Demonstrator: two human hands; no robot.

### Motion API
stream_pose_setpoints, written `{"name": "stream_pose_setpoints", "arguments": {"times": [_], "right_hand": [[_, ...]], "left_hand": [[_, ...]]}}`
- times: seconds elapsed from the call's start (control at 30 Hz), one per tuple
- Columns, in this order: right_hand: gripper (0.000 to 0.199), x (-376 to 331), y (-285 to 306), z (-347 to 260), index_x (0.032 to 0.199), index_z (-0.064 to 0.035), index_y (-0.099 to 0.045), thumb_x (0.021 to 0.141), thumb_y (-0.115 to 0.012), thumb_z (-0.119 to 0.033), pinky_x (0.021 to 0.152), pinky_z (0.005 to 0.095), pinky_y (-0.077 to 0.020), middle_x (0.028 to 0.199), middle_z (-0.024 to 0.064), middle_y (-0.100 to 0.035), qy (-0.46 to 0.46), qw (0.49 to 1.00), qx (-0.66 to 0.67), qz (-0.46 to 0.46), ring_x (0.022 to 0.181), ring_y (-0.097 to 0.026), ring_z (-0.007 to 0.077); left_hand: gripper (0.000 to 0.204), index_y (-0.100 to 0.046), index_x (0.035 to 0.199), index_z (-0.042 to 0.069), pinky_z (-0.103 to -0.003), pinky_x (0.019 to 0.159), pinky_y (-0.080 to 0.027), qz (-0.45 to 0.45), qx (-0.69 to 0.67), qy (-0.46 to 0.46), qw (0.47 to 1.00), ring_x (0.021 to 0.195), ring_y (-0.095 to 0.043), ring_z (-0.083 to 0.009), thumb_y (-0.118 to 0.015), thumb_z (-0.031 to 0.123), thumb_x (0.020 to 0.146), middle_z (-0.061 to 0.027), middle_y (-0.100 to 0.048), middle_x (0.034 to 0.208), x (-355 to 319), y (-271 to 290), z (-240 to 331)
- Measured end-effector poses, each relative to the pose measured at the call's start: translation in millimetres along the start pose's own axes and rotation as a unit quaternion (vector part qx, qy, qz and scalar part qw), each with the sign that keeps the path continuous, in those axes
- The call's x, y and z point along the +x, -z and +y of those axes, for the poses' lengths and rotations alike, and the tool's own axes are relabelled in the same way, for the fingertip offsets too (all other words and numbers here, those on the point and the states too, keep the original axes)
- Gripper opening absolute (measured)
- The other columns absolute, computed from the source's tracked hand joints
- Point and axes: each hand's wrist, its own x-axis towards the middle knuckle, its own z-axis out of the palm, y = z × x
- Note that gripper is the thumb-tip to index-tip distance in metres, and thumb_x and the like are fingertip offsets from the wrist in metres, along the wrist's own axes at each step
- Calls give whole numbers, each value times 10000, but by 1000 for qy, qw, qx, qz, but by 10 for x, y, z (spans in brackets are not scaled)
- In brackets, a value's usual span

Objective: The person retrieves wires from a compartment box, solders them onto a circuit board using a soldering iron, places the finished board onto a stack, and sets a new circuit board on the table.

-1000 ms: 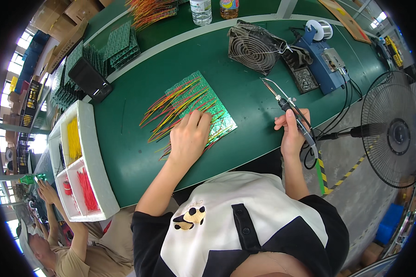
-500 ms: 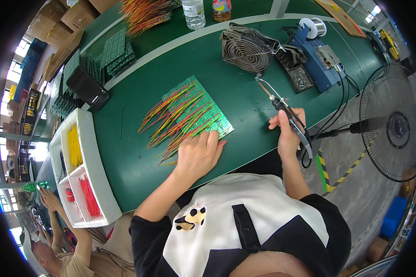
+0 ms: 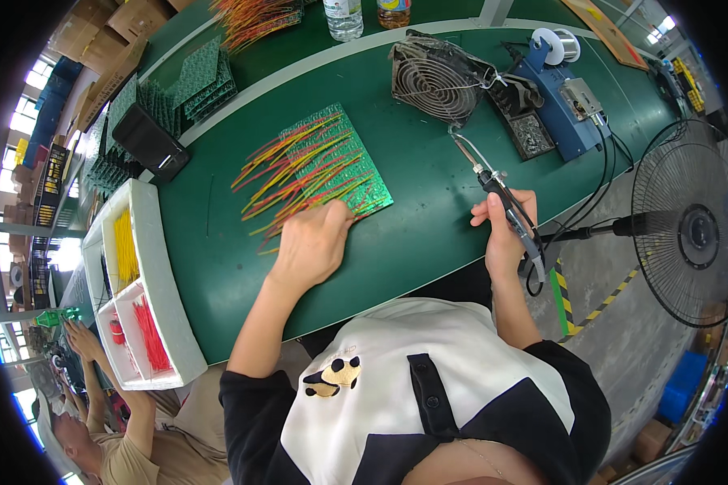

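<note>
A green circuit board (image 3: 340, 162) lies on the green table (image 3: 429, 202), with many red and yellow wires (image 3: 287, 182) fanned across it. My left hand (image 3: 311, 242) rests on the near edge of the board, fingertips on the wire ends. My right hand (image 3: 501, 234) grips a soldering iron (image 3: 493, 190) at the table's front edge; its tip points up and away from the board, to the right of it.
Behind the iron stand a small grey fan (image 3: 437, 77), a blue soldering station (image 3: 566, 97) and a solder spool (image 3: 554, 44). A white tray (image 3: 158, 283) of yellow and red wires sits left. Stacked green boards (image 3: 194, 81), a floor fan (image 3: 687, 234) and another person's hands (image 3: 77, 339) are nearby.
My left hand has slid back from the board's middle to its near edge. The right hand with the iron has stayed about where it was.
</note>
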Motion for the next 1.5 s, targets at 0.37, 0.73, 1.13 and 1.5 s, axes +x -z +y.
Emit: {"name": "stream_pose_setpoints", "arguments": {"times": [0.37,0.73,1.13,1.5], "right_hand": [[196,5,-23,-22,933,-3,-437,854,-598,-84,532,237,-476,697,124,-604,-8,1000,9,-6,565,-582,139],[175,-109,-96,-49,906,-2,-434,864,-580,-89,609,288,-488,646,117,-582,-37,999,23,-25,516,-545,150],[167,-111,-96,-52,904,-4,-436,860,-576,-82,623,301,-497,643,109,-581,-43,998,21,-31,505,-539,146],[182,-244,-153,-88,882,-6,-421,845,-588,-68,571,269,-506,648,123,-593,-89,990,42,-102,529,-580,141]], "left_hand": [[164,-651,885,38,-302,512,-447,122,-10,50,991,584,-535,-186,-648,-15,729,-61,-521,778,136,-45,192],[137,-653,874,24,-309,546,-467,113,-53,55,991,623,-560,-206,-634,-30,750,-72,-520,766,92,-223,92],[166,-654,896,24,-313,561,-466,123,-82,64,987,645,-563,-208,-636,-40,744,-77,-527,788,80,-227,74],[176,-639,883,28,-327,547,-478,116,-61,45,990,626,-575,-208,-634,-37,719,-75,-520,796,80,-235,57]]}}
